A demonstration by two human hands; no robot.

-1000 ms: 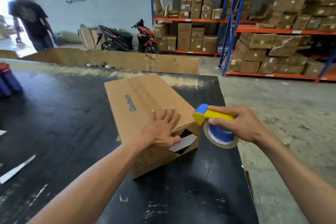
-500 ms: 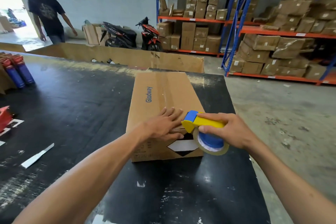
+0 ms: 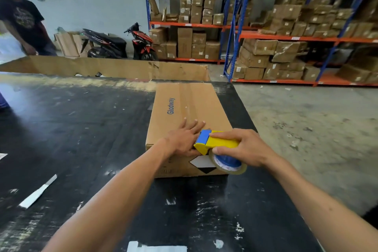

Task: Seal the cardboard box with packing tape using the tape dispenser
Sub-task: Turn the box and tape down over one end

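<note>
Squared-up box (image 3: 190, 108) under flat left hand (image 3: 183, 141); right hand (image 3: 243, 147) grips dispenser (image 3: 216, 143), seemingly touching.

blue "Glodway" printed on top of cardboard box (image 3: 190, 108), other labels unreadable

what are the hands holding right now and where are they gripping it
The right hand grips the tape dispenser by its yellow handle. The left hand holds nothing; it lies flat on the box.

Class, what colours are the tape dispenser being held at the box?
Yellow body with a blue front end and blue hub, on the tape dispenser; seen in the head view.
</note>
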